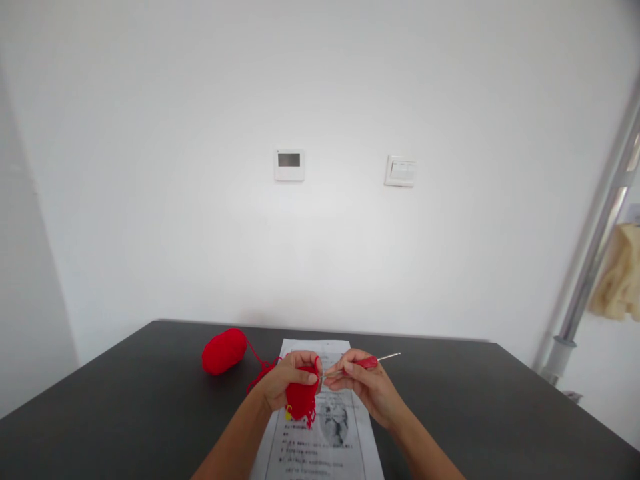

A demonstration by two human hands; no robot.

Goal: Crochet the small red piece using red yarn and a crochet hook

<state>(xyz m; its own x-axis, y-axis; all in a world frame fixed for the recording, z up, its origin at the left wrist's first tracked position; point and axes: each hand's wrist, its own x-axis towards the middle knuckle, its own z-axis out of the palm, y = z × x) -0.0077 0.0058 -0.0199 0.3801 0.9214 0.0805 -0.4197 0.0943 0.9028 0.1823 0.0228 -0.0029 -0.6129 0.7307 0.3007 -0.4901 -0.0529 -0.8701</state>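
Observation:
My left hand (283,381) is closed around a small red crocheted piece (301,402) that hangs below my fingers with loose strands. My right hand (367,387) pinches a crochet hook (367,363) with a red grip; its metal end sticks out to the right, and its other end meets the red piece. A strand of red yarn runs from the piece back left to a red ball of yarn (223,351) lying on the dark table (125,413). Both hands are held just above a printed sheet of paper (320,440).
A white wall stands right behind the table, with a small display panel (289,164) and a light switch (400,171). A metal pole (590,267) rises at the right, with a cream-coloured cloth (620,273) beyond it.

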